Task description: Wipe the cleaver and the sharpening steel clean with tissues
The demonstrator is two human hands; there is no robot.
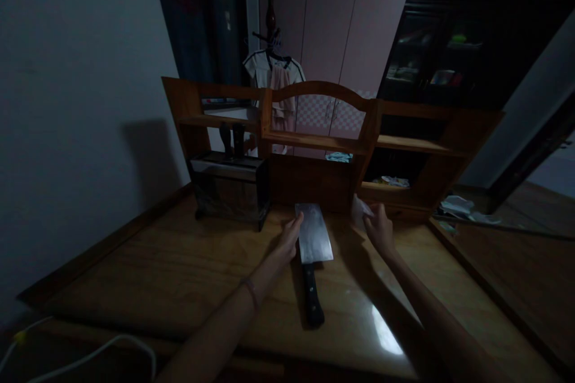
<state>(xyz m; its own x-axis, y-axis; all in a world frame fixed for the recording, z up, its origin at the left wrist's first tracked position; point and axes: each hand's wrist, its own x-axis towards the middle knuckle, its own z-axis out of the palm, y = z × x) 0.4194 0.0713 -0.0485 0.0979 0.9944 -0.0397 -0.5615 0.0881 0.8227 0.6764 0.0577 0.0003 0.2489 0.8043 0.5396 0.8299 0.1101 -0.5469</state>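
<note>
A cleaver (313,240) with a broad steel blade and a black handle lies flat on the wooden desk (179,269), blade pointing away from me. My left hand (290,238) rests at the blade's left edge, fingers stretched out and touching it. My right hand (380,227) is to the right of the blade, fingers closed on a small white crumpled piece, perhaps a tissue (360,208).
A metal knife block (231,190) with dark handles in it stands at the back left. A wooden shelf unit (332,143) runs along the desk's back edge. A white cable (90,356) lies at the near left. Papers (458,206) lie at the right.
</note>
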